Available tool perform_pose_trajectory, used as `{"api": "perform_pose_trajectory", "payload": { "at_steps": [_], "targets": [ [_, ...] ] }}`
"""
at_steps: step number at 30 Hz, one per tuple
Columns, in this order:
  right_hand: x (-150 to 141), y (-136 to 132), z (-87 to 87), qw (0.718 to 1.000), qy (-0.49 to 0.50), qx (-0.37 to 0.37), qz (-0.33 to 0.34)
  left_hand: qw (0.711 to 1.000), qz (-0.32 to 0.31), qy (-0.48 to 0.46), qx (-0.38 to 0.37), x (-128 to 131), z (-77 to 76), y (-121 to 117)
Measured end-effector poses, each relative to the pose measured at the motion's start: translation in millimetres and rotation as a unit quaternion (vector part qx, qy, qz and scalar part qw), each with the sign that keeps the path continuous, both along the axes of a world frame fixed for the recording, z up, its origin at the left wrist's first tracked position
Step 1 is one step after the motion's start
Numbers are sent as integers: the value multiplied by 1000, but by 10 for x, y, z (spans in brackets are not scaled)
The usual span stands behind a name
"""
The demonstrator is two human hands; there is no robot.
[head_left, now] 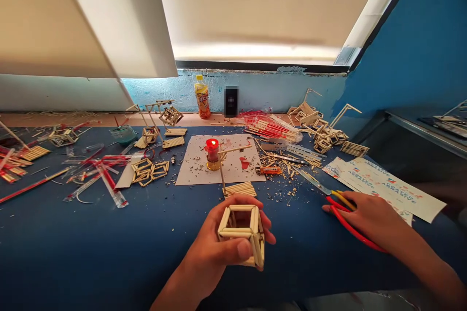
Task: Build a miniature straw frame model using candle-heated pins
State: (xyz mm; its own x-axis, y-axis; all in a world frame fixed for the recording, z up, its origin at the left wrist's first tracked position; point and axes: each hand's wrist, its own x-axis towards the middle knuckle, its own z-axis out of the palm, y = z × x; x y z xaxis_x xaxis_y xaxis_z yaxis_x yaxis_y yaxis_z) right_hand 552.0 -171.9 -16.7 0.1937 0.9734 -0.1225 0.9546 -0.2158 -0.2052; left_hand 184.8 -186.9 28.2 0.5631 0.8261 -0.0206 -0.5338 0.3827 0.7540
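My left hand point(207, 252) is closed around a small cube frame point(237, 234) built of short wooden sticks, its open top facing up. Its thumb presses the front side, and the other fingers wrap behind. At the right, my right hand point(379, 216) grips the scissors point(352, 229) by their red and yellow handles, blades pointing away to the upper left on the table. Just beyond the cube stands a stick post with an arm on a slatted base point(241, 189). Behind it, a lit red candle point(212, 148) rises from a sheet of paper point(191, 167).
An orange lighter point(270, 170) lies among stick scraps. Sandpaper strips point(397, 189) are beside the scissors. Bundled sticks point(272, 129), a juice bottle point(203, 99) and several stick models point(330, 133) line the back. Stick hexagon frames point(149, 172) and plastic wrappers point(109, 184) lie left.
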Motion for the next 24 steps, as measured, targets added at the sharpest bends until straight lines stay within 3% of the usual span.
{"api": "perform_pose_trajectory", "payload": {
  "at_steps": [4, 8, 11, 13, 16, 17, 18, 20, 24],
  "targets": [
    [144, -42, -119, 1000, 8, 3, -2, 999, -29, -32, -21, -16, -17, -15],
    [174, -159, -116, 997, -4, 57, 52, 999, -18, -22, -47, 1, -67, -51],
    [-187, -349, 36, 976, -24, 199, 90, 999, -1, 39, -32, 68, -168, -94],
    [-635, -495, 156, 938, 82, 315, 124, 996, 4, 89, -17, 136, -252, -131],
    [-1359, -632, 213, 863, 360, 222, 278, 994, -3, 111, 22, 231, -354, -184],
    [-1554, -642, 185, 835, 435, 193, 275, 993, 0, 110, 37, 251, -375, -197],
    [-1709, -635, 139, 815, 494, 195, 231, 992, 7, 114, 50, 263, -390, -207],
    [-1898, -587, 25, 790, 560, 165, 188, 988, 29, 142, 63, 263, -404, -217],
    [-1953, -481, -100, 759, 623, 130, 137, 978, 66, 187, 69, 206, -422, -194]
  ]
}}
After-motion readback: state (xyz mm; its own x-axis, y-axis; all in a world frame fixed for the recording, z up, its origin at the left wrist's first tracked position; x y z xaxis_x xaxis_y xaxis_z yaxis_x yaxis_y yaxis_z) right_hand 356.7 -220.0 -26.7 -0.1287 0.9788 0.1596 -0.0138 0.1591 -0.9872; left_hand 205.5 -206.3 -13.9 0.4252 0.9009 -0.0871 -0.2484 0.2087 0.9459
